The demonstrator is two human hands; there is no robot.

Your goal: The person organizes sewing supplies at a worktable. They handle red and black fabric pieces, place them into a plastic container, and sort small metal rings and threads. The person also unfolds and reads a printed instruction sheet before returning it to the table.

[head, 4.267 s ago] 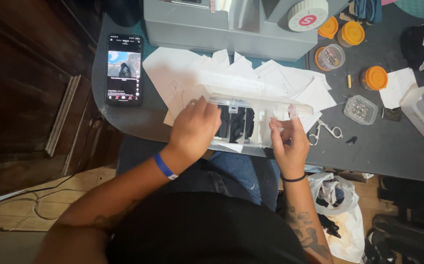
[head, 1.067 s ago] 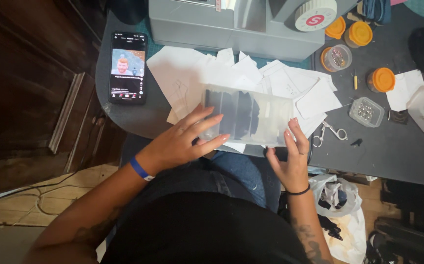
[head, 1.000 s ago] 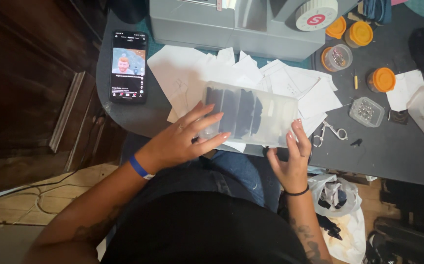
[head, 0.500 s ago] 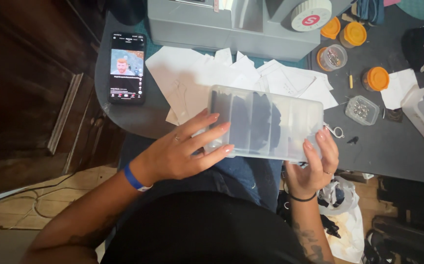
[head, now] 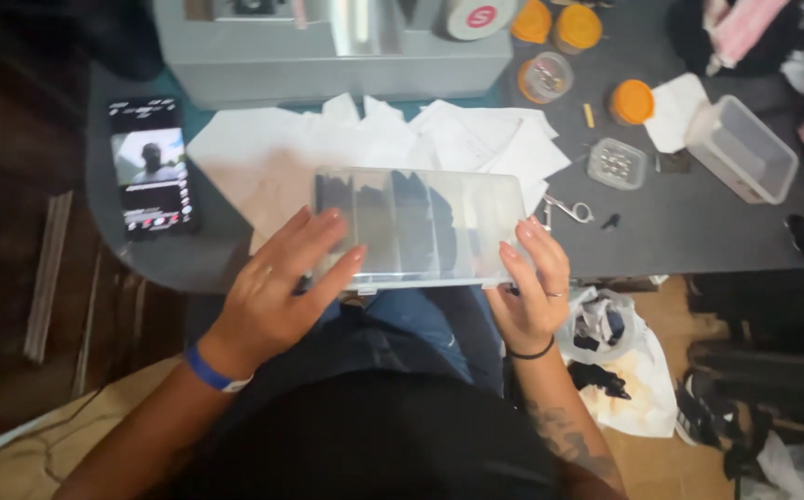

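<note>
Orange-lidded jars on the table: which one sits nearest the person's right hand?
The lone orange-lidded jar beside the white tissue. The other two sit farther up by the grey machine, farther from the right hand.

Blue wristband on L wrist, black band on R wrist, tattooed R forearm, black top, jeans
</note>
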